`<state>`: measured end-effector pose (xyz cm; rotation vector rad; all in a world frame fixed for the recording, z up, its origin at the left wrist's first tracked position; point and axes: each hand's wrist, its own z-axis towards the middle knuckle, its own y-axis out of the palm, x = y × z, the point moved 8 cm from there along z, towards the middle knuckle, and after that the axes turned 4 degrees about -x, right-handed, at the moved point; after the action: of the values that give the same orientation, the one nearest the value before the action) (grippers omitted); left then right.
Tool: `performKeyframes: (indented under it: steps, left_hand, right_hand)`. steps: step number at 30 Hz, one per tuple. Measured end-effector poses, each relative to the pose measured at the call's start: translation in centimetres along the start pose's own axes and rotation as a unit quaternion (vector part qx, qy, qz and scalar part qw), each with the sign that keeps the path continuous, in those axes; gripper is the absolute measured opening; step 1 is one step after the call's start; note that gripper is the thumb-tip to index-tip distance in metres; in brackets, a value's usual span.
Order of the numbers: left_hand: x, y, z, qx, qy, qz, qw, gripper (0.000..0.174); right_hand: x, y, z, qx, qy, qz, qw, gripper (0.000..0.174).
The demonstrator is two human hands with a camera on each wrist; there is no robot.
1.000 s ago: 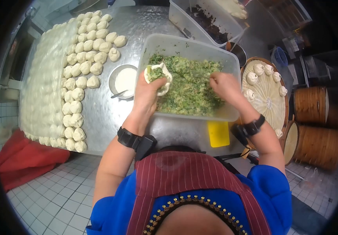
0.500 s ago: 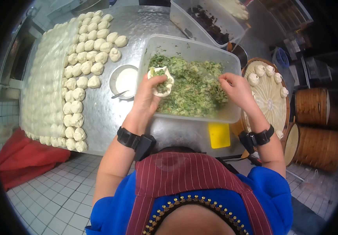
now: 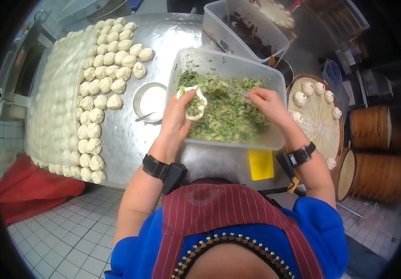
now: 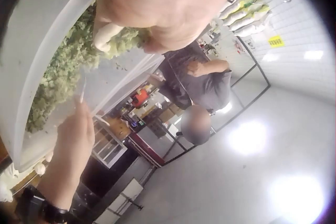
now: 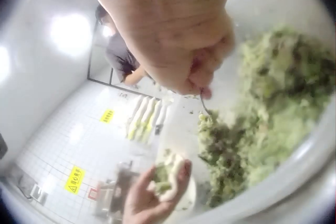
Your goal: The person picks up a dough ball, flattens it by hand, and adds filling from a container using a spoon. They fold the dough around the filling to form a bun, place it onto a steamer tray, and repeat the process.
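Note:
My left hand [image 3: 175, 116] holds a round white dough wrapper [image 3: 201, 111] with chopped green filling on it, thumb over the near side. It is above the left part of a clear plastic tub [image 3: 275, 76] of green vegetable filling [image 3: 228, 118]. Over the tub's right side, my right hand [image 3: 269, 106] pinches a slim metal utensil [image 3: 238, 92]. In the right wrist view the utensil [image 5: 203, 102] runs down into the filling, which hides its far end. The left hand [image 5: 149, 200] with the wrapper [image 5: 176, 174] shows there too.
Rows of dough buns [image 3: 110, 58] cover the left of the steel table, partly under plastic sheeting [image 3: 54, 102]. A bowl of white contents [image 3: 151, 100] stands left of the tub, a dark-filled tub [image 3: 249, 32] behind. Right are a steamer tray [image 3: 319, 128] with buns and a yellow scraper [image 3: 261, 165].
My right hand went right to the tub's edge, then came back left with the utensil over the filling. The left hand keeps its hold on the wrapper. The head view shifted slightly.

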<state>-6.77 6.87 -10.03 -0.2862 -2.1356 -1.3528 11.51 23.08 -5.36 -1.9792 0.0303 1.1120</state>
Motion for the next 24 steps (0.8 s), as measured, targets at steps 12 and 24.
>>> performKeyframes:
  steps: [12,24]
  left_hand:
    - [0.8,2.6,-1.1,-0.043,0.034,0.082,0.995,0.034]
    - [2.0,1.6,-1.3,-0.003,0.116,0.075,0.990,0.045]
  right_hand:
    - [-10.5,1.8,-6.3,0.007,-0.093,-0.005,0.996,0.023]
    - [-11.5,-2.0,-9.2,0.036,-0.061,-0.090,0.993,0.019]
